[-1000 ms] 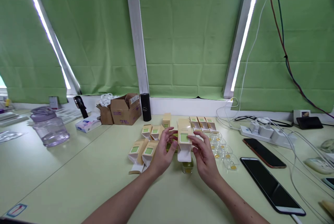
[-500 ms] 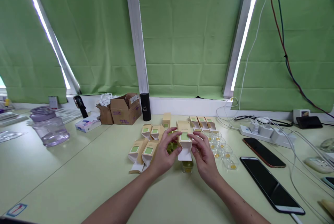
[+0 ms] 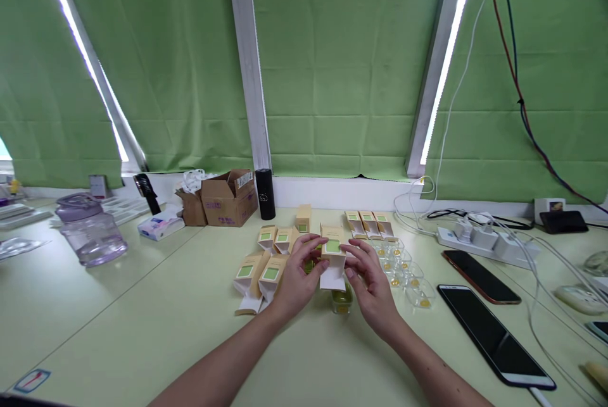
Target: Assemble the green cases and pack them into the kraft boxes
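Both of my hands hold one small tan carton [image 3: 333,254] with a green label, its white bottom flap hanging open. My left hand [image 3: 297,279] grips its left side. My right hand [image 3: 373,287] grips its right side. Directly under the carton a small glass jar of yellow-green liquid [image 3: 342,300] stands on the table. To the left lie more tan cartons [image 3: 259,271] with green labels, and a row of three [image 3: 369,223] lies behind. Several clear lids with gold centres [image 3: 408,277] sit to the right of my hands.
Two phones [image 3: 494,334] lie at the right, beside a power strip [image 3: 484,239] with trailing cables. A cardboard box [image 3: 229,197], a black cylinder [image 3: 265,194], a tissue pack [image 3: 160,225] and a purple-tinted jar [image 3: 90,230] stand at the back left. Green blinds hang behind.
The carton in my hands has dropped lower and come nearer the jar beneath it. My fingers have shifted round its sides.
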{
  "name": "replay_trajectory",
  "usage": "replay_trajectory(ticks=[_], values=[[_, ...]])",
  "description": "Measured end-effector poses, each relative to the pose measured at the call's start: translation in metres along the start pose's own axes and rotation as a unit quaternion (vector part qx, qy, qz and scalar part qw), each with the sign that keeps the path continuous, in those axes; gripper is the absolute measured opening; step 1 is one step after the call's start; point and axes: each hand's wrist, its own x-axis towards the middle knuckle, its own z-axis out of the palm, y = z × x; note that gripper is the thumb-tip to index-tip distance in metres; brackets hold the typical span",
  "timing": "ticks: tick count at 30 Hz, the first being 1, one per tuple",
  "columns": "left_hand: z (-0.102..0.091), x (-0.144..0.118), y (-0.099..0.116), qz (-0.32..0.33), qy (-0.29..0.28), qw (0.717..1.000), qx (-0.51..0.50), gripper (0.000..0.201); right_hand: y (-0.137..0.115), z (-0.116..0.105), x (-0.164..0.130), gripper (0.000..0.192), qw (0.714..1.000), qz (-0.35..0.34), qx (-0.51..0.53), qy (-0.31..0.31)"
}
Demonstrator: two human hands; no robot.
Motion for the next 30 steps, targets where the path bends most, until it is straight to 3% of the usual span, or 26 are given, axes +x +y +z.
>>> replay_trajectory(ticks=[30], values=[[0.003, -0.005, 0.013, -0.004, -0.015, 0.999, 0.032, 0.033, 0.005, 0.006, 0.000, 0.030, 0.998, 0.020, 0.023, 0.061]])
